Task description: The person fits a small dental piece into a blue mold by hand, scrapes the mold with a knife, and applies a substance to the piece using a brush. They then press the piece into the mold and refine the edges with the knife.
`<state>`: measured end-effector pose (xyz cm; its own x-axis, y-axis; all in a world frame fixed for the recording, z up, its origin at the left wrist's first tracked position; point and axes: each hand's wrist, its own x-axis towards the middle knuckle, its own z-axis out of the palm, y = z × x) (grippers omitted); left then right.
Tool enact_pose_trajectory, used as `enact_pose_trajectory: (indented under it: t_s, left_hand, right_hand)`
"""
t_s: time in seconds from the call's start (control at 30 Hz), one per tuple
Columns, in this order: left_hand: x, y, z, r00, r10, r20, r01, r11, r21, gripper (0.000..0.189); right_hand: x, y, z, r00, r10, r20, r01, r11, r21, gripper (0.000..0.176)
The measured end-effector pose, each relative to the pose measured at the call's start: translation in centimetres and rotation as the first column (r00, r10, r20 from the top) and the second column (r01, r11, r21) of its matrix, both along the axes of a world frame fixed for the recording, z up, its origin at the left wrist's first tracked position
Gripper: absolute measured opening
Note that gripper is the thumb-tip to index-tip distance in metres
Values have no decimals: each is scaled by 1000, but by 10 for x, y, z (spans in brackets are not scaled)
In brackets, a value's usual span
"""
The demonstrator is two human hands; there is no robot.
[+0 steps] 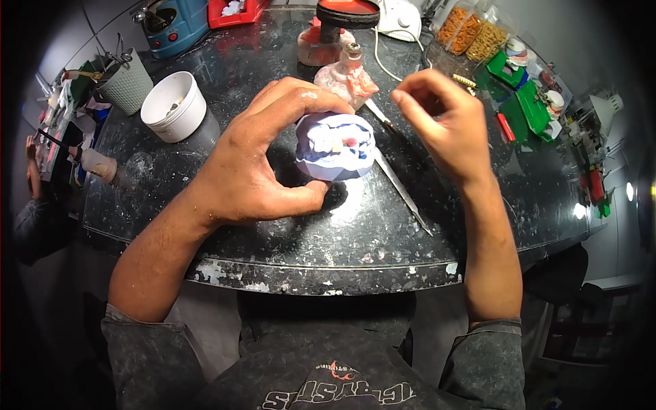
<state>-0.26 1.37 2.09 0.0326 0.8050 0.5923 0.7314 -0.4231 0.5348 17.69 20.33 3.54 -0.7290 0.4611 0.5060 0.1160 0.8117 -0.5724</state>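
Observation:
My left hand (253, 157) grips a pale dental plaster model (335, 154), upper and lower casts together, with fingers over the top and thumb beneath. Bright light falls on its teeth, and a small pink spot shows among them. My right hand (447, 123) is raised to the right of the model, apart from it. Its fingers are curled toward the thumb; whatever may be between them is too small or hidden to make out. On the bench behind the model lies a slim metal hand tool (403, 195). A white-handled tool (378, 113) lies close by, near the wax-smeared burner (347, 80).
A white tub (174, 108) and a grey woven bin (125, 83) stand on the left of the dark bench (273, 242). At the back are a blue machine (174, 27), a red tray (234, 12) and a pan of red wax (348, 9). Green trays (533, 109) sit right.

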Motion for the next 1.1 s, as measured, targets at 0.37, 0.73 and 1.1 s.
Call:
enact_pose_trajectory:
  t_s: [0.37, 0.73, 1.1]
  left_hand:
    - [5, -11, 15, 996, -87, -13, 88, 988, 126, 72]
    - [6, -10, 15, 992, -110, -56, 116, 984, 132, 74]
    - [8, -11, 16, 993, -114, -24, 116, 988, 102, 73]
  right_hand:
    - [-5, -36, 6, 768, 542, -341, -279, 763, 583, 31]
    - [-3, -42, 4, 794, 506, -336, -259, 783, 565, 28]
    - [-2, -42, 5, 810, 488, -326, -202, 753, 626, 27]
